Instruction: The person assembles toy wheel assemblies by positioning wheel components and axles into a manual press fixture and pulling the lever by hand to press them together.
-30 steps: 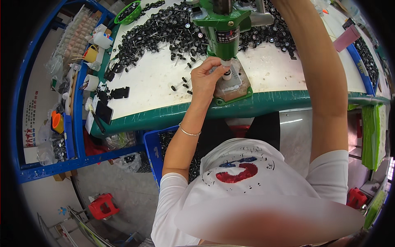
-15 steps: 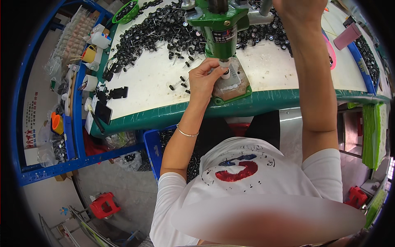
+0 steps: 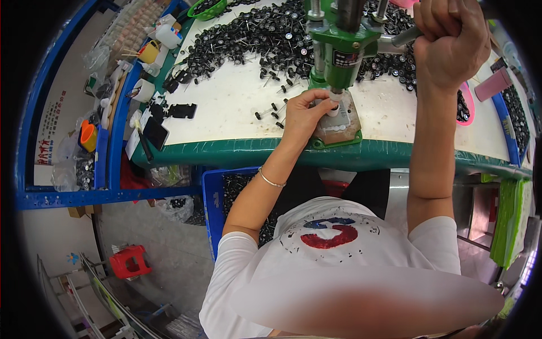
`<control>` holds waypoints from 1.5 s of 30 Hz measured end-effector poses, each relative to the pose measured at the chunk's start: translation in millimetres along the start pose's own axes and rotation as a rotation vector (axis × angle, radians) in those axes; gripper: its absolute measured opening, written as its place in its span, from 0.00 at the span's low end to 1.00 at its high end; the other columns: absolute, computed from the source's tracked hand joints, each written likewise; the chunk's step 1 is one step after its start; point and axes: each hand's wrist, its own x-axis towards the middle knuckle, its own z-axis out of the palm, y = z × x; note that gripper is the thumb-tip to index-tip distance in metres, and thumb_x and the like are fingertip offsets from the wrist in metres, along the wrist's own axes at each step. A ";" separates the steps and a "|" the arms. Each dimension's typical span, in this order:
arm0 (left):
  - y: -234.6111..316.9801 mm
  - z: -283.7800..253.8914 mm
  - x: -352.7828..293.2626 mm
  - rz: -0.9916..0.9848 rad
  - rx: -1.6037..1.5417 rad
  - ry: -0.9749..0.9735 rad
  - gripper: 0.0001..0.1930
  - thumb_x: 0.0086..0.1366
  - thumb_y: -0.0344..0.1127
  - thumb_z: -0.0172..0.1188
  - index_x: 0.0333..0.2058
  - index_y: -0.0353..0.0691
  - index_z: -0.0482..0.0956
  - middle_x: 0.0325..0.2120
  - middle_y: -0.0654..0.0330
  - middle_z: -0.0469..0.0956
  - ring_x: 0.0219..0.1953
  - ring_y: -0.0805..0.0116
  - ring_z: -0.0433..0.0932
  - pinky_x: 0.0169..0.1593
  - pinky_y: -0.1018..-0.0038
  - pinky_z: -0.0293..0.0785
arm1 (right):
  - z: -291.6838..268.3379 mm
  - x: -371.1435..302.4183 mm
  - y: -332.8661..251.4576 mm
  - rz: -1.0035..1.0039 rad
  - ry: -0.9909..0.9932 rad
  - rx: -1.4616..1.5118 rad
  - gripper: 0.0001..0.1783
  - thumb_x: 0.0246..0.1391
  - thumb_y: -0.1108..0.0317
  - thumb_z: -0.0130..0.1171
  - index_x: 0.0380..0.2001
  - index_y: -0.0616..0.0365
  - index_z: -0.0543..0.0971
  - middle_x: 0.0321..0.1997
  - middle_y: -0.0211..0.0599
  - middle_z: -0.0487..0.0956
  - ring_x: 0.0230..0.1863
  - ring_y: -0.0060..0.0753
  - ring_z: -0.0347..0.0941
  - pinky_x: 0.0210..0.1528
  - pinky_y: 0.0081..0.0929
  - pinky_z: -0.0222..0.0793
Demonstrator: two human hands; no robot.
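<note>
A green hand press (image 3: 342, 59) stands at the table's front edge, on a base plate (image 3: 351, 125). My left hand (image 3: 305, 116) reaches in from the left of its ram. Thumb and forefinger are closed around a small black part (image 3: 334, 107) at the white fitting under the ram; the fingers partly hide it. My right hand (image 3: 454, 48) is raised on the right, wrapped around the press's metal lever (image 3: 407, 37). Beside my left hand lie a few loose black round pieces with metal pins (image 3: 275, 107).
Behind the press spreads a big heap of black round pieces with pins (image 3: 248, 39). A phone (image 3: 154, 133) lies at the table's left, near a white cup (image 3: 142, 90). At right are a pink basin (image 3: 466, 104) and a pink cylinder (image 3: 490, 85). A blue bin (image 3: 212, 198) sits below the table edge.
The whole view has shifted, so the press and table appear further right and lower. My right hand, still on the lever, shows more fully and lower. My left hand keeps its pinch under the ram.
</note>
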 end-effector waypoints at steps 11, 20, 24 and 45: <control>24.9 -53.2 14.5 0.060 0.037 0.194 0.06 0.58 0.28 0.68 0.35 0.35 0.84 0.31 0.62 0.83 0.34 0.78 0.79 0.42 0.82 0.73 | -33.6 44.5 76.9 1.186 -0.026 0.986 0.16 0.66 0.54 0.54 0.32 0.54 0.76 0.21 0.19 0.68 0.18 0.14 0.60 0.18 0.16 0.52; 36.1 -143.1 21.0 -0.062 1.338 0.222 0.16 0.53 0.50 0.66 0.29 0.44 0.88 0.26 0.58 0.85 0.30 0.61 0.83 0.40 0.68 0.76 | -100.1 -103.1 89.2 0.931 -0.068 -0.609 0.15 0.62 0.62 0.58 0.49 0.55 0.81 0.33 0.25 0.80 0.32 0.17 0.73 0.33 0.22 0.70; 35.4 -119.5 34.8 0.337 1.310 0.255 0.12 0.54 0.43 0.67 0.31 0.41 0.87 0.29 0.59 0.84 0.32 0.59 0.82 0.42 0.66 0.74 | -127.3 -182.1 102.1 0.721 -0.411 -0.846 0.13 0.55 0.64 0.64 0.42 0.55 0.82 0.38 0.36 0.78 0.35 0.32 0.75 0.40 0.30 0.72; 71.4 -121.6 106.5 -0.018 1.241 -0.274 0.14 0.51 0.34 0.72 0.38 0.41 0.86 0.30 0.64 0.82 0.32 0.73 0.79 0.38 0.74 0.76 | -108.3 -189.1 97.4 0.737 -0.495 -0.957 0.17 0.53 0.72 0.63 0.48 0.58 0.78 0.37 0.35 0.75 0.32 0.31 0.72 0.39 0.28 0.70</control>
